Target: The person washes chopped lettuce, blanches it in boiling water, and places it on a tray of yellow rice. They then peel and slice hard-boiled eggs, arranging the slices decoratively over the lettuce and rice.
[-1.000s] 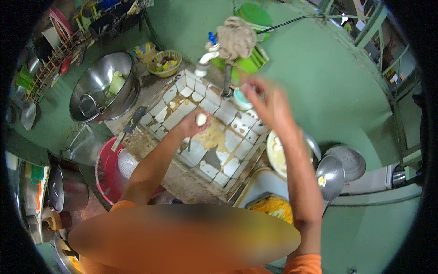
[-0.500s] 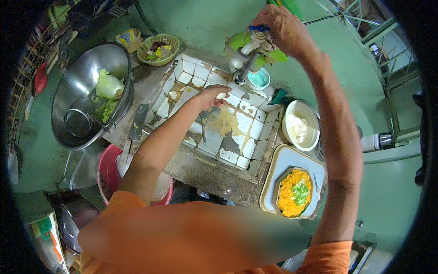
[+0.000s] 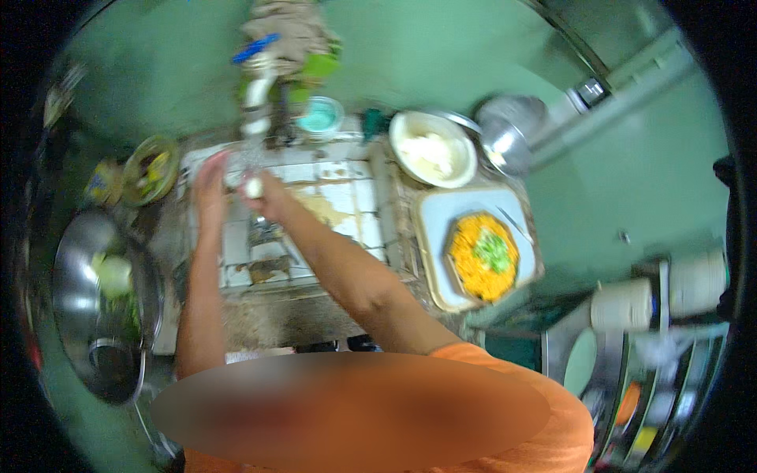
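The right hand [image 3: 268, 199] has left the blue tap handle [image 3: 256, 49], and it now grips the white egg [image 3: 253, 188], which was in the left hand [image 3: 210, 185]. Water runs from the faucet [image 3: 257, 96], so the egg is near the stream, at left of centre. The left hand seems flat and open, without visible load, but blurred. A metal utensil [image 3: 290, 249] lies below in the tiled sink [image 3: 367, 229]; the bowl [image 3: 404, 162] stands upper right.

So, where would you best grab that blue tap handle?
Probably by the left end of the blue tap handle, pinched from the left front. It is a slim bar slanting up to the right in this view; that end juts free, while the beige cloth crowds the rest and the white spout sits below.
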### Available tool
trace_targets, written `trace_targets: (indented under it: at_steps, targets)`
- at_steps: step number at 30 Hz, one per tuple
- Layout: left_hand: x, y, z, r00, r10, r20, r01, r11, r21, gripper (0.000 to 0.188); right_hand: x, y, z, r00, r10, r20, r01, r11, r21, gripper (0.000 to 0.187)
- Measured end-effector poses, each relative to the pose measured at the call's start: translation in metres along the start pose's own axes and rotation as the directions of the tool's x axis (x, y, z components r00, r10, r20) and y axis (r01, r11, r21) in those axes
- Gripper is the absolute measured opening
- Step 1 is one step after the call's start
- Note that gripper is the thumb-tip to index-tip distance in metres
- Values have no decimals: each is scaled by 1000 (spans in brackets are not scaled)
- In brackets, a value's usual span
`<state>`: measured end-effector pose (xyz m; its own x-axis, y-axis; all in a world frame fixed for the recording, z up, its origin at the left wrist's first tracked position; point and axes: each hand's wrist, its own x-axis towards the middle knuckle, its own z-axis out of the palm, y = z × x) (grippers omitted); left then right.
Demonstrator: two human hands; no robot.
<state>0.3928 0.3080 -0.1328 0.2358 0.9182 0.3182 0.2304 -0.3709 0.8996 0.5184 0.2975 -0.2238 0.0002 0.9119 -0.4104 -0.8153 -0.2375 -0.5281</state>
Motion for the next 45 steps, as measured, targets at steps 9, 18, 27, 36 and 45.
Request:
trace_targets:
  at_steps: [9,18,27,36,45]
  targets:
    - [-21,-110,45,567,-653,502,706,72,-704,36,-46,-67,30,792,-525,313,329,-65,-942,28]
    - [9,-76,65,584,-523,621,765,610,-206,43,-177,-172,127,-52,-681,730,490,-654,-576,25]
    - [-86,-77,39,532,-423,733,831,95,-548,38,-173,-257,227,636,243,733,200,-969,147,41]
    - [-144,-87,11,547,-708,447,704,100,-703,34,-156,-252,246,809,182,559,130,-983,132,39]
    - [-81,-7,-39,827,-364,429,484,848,-215,29,-166,-250,215,735,-299,609,-57,-922,-383,28]
